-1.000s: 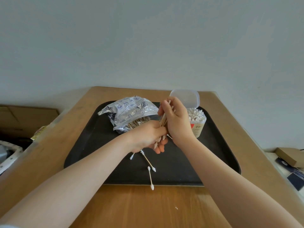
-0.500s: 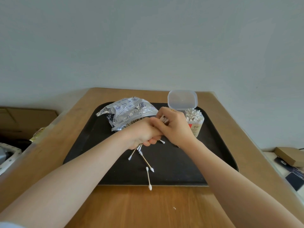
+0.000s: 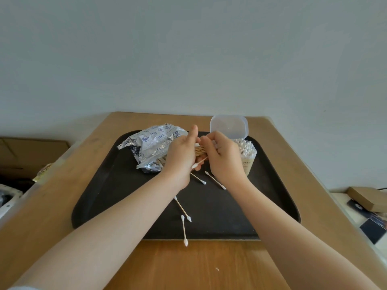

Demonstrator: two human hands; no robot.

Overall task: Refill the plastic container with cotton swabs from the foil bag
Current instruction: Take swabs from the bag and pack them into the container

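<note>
My left hand and right hand both clamp the swab bundle; the tray lies bare toward five o'clock; the container label is unreadable.

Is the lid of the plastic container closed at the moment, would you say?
No, the hinged lid stands flipped open behind the plastic container, whose white swab tips show at the top.

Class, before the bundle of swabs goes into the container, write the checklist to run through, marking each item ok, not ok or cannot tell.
1. Container lid open: ok.
2. Room left in container: cannot tell; white tips already reach its rim.
3. Bundle of swabs gripped by both left hand and right hand: ok.
4. Swabs all aligned: not ok; one swab sticks out below.
5. No strays: not ok; loose swabs lie on the tray, one swab overhanging its front edge.
6. Foil bag on tray: ok.
</note>
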